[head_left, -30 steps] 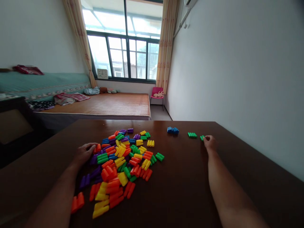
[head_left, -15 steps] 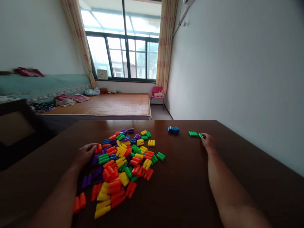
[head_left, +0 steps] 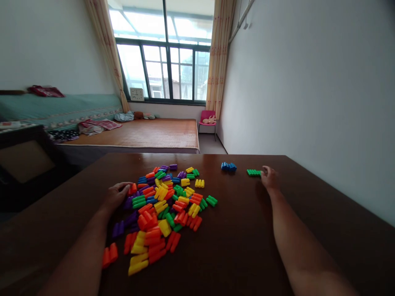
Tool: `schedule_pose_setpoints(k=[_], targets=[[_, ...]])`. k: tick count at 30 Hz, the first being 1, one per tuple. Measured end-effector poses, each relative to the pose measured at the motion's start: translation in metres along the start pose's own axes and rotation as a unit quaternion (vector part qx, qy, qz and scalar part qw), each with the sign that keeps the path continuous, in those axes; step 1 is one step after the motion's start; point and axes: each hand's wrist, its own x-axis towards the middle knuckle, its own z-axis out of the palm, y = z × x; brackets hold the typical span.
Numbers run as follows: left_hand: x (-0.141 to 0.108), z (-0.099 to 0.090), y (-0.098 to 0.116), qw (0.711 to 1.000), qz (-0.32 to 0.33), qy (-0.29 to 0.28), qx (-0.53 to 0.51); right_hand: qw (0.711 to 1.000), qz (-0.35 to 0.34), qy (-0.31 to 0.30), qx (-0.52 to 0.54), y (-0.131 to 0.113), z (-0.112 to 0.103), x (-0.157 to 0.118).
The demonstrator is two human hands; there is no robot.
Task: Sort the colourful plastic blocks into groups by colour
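At the left edge of a loose pile of plastic building blocks (head_left: 160,205) rests my left hand (head_left: 115,198). Its curved fingers and thumb meet at an orange block (head_left: 133,188). Each block looks like short tubes joined side by side, in orange, yellow, green, blue and purple. Over on the right, my right hand (head_left: 269,179) has its fingertips at the right end of a short green row of blocks (head_left: 253,172). The end block there is mostly hidden by the fingers. Left of that row lies a small group of blue blocks (head_left: 228,166).
Everything lies on a dark brown table (head_left: 228,238). Beyond its far edge are a bed with a woven mat (head_left: 163,131) and a pink chair (head_left: 207,116). A white wall (head_left: 308,90) runs along the right side. A dark cabinet (head_left: 27,154) stands at left.
My right hand has brought a green block against the right end of the green row. My left hand stays by the orange block. The whole view has shifted slightly.
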Motion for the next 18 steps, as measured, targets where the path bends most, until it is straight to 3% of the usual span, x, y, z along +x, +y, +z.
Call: schedule_pose_setpoints(k=[2,3,6,8,10,13,16,18], targets=[[0.001,0.002,-0.004,1.0,0.002,-0.003,-0.002,0.99,-0.044,-0.089,0.104,-0.038,-0.007,-0.004],[0.001,0.002,-0.005,1.0,0.004,-0.004,-0.001,0.967,-0.083,-0.176,0.164,-0.06,-0.01,-0.01],[0.0,0.002,-0.005,1.0,0.001,-0.003,0.001,0.836,-0.198,-0.442,0.258,-0.126,-0.014,-0.038],[0.0,0.002,-0.004,1.0,-0.001,-0.005,0.001,0.767,-0.244,-0.549,0.226,-0.159,-0.012,-0.063],[0.0,0.002,-0.003,1.0,0.003,-0.005,0.001,0.747,-0.272,-0.581,0.173,-0.179,-0.008,-0.083],[0.001,0.002,-0.003,1.0,0.014,-0.005,-0.001,0.76,-0.307,-0.56,0.121,-0.186,0.0,-0.097],[0.001,0.002,-0.003,1.0,0.014,-0.003,-0.001,0.753,-0.3,-0.569,0.139,-0.176,0.001,-0.086],[0.002,0.001,-0.004,1.0,0.008,0.0,0.004,0.769,-0.262,-0.55,0.194,-0.16,-0.002,-0.068]])
